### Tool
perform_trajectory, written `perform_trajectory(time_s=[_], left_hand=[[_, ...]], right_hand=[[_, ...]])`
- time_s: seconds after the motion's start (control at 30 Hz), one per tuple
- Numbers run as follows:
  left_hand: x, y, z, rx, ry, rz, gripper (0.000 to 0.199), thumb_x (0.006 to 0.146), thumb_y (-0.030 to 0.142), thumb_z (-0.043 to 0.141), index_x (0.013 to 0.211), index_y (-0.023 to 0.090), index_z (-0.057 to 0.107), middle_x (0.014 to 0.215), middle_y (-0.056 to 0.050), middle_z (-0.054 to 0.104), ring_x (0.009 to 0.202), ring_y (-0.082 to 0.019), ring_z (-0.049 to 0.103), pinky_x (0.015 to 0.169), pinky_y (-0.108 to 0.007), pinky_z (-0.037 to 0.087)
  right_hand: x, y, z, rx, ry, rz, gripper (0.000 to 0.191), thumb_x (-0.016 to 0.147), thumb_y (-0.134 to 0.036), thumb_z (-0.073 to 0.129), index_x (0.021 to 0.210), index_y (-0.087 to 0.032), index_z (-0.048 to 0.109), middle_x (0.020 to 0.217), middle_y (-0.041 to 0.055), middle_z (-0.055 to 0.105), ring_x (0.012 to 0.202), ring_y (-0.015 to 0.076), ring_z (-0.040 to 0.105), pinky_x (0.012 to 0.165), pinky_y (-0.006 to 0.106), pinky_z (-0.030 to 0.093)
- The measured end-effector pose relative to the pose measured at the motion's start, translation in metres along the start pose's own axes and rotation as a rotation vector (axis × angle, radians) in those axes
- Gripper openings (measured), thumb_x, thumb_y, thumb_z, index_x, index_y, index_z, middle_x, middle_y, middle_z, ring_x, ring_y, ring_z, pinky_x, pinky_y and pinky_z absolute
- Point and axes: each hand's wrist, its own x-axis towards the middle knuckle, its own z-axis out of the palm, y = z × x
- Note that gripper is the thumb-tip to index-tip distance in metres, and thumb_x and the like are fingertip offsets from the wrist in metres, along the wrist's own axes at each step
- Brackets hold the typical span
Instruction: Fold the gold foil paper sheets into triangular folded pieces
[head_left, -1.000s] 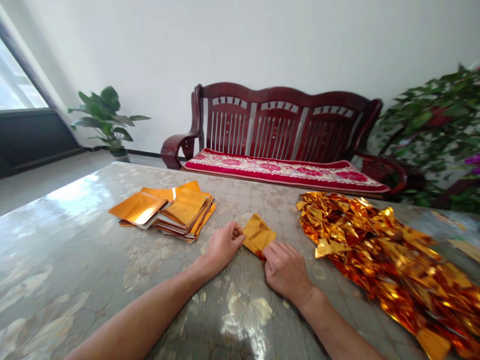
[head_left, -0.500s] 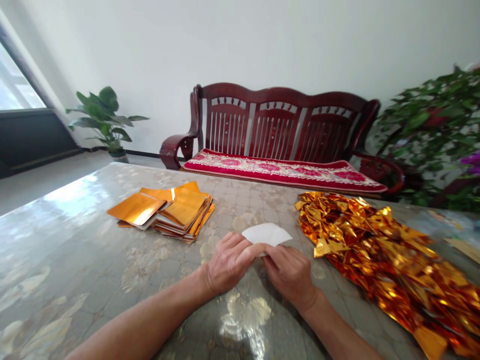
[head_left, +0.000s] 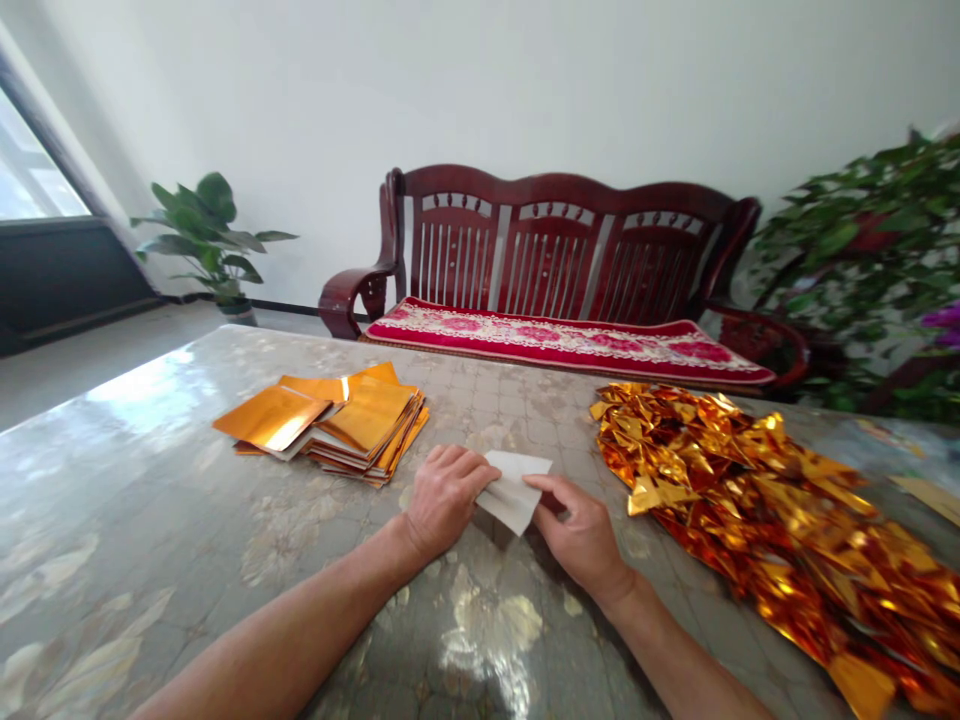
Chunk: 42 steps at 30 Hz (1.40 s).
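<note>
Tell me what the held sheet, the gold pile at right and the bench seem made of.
Held sheet: probably paper; matte white, thin-edged. Gold pile: likely foil-faced paper; shiny, sharp glints. Bench: seemingly wood; dark red, polished-looking, slatted back.

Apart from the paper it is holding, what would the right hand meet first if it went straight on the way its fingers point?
Probably the left hand: the fingers of the right hand point across the white paper toward it, though exact depth is unclear.
</note>
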Motion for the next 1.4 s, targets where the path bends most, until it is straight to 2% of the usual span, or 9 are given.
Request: perform_trajectory(time_s=[0.1,0.23,0.4,0.57,0.67,0.8,1.07,1.23,1.4], left_hand=[[0.001,-0.001,-0.001,0.141,-0.083,-0.036,0.016,0.095,0.019,0.055,0.098,0.025,0.070,0.086,-0.003,0.068,0.084,-0.022,0.054,0.073,-0.037,0.034],[0.003,0.002,-0.003,0.229,-0.150,-0.035,0.013,0.095,0.024,0.056,0.093,0.025,0.069,0.084,-0.004,0.065,0.083,-0.023,0.052,0.071,-0.038,0.032],[0.001,0.005,-0.002,0.191,-0.183,-0.010,0.014,0.096,0.029,0.056,0.090,0.024,0.068,0.083,-0.003,0.064,0.081,-0.022,0.052,0.069,-0.036,0.031],[-0.003,0.001,0.006,-0.015,-0.100,-0.013,0.022,0.095,0.043,0.058,0.093,0.025,0.070,0.082,-0.002,0.066,0.081,-0.019,0.054,0.070,-0.033,0.035],[-0.005,-0.003,0.009,-0.117,-0.048,-0.030,0.022,0.097,0.040,0.056,0.096,0.024,0.072,0.084,-0.001,0.068,0.080,-0.017,0.056,0.072,-0.030,0.039],[-0.006,-0.007,0.010,-0.120,-0.006,-0.026,0.021,0.098,0.033,0.054,0.102,0.024,0.073,0.086,-0.002,0.070,0.079,-0.017,0.057,0.072,-0.029,0.042],[-0.006,-0.005,0.012,-0.057,-0.081,-0.059,0.018,0.097,0.029,0.057,0.104,0.026,0.073,0.090,-0.003,0.066,0.084,-0.017,0.056,0.071,-0.025,0.044],[-0.009,-0.005,0.014,-0.054,-0.167,-0.071,0.021,0.098,0.025,0.054,0.106,0.027,0.073,0.089,-0.002,0.063,0.085,-0.015,0.057,0.070,-0.023,0.044],[-0.009,-0.006,0.011,-0.176,-0.207,-0.113,0.018,0.098,0.024,0.053,0.099,0.024,0.071,0.091,-0.002,0.067,0.087,-0.015,0.061,0.076,-0.023,0.047]], right_hand=[[0.001,-0.003,-0.002,-0.183,-0.060,-0.002,0.045,0.078,-0.016,0.063,0.122,-0.024,0.062,0.098,0.0032,0.069,0.082,0.0187,0.066,0.075,0.030,0.054],[0.004,-0.015,-0.004,-0.332,-0.025,-0.094,0.059,0.069,-0.025,0.079,0.125,-0.021,0.060,0.111,0.0087,0.063,0.103,0.0272,0.059,0.090,0.040,0.049],[0.005,-0.014,-0.002,-0.270,0.041,-0.152,0.007,0.087,-0.025,0.068,0.093,-0.024,0.071,0.089,0.0040,0.065,0.088,0.0209,0.057,0.079,0.033,0.046],[0.004,0.002,-0.004,-0.178,0.099,-0.156,0.010,0.092,-0.026,0.064,0.087,-0.025,0.073,0.080,0.0019,0.066,0.081,0.0187,0.056,0.076,0.031,0.045],[0.004,0.011,-0.005,-0.141,0.115,-0.157,0.009,0.091,-0.026,0.065,0.089,-0.026,0.074,0.080,0.0014,0.067,0.080,0.0183,0.056,0.075,0.030,0.045],[0.005,0.018,-0.005,-0.149,0.109,-0.152,0.009,0.091,-0.025,0.065,0.088,-0.026,0.074,0.080,0.0008,0.068,0.079,0.0178,0.056,0.074,0.030,0.045],[0.006,0.007,-0.010,-0.347,0.067,-0.229,0.011,0.088,-0.022,0.068,0.097,-0.024,0.074,0.089,0.0029,0.070,0.088,0.0207,0.055,0.080,0.033,0.042],[0.006,0.004,-0.011,-0.411,0.041,-0.256,0.008,0.091,-0.024,0.066,0.089,-0.025,0.074,0.083,0.0021,0.069,0.085,0.0197,0.053,0.078,0.032,0.039],[0.005,0.009,-0.013,-0.471,0.016,-0.232,0.009,0.091,-0.024,0.065,0.086,-0.024,0.072,0.083,0.0024,0.069,0.086,0.0203,0.053,0.077,0.033,0.039]])
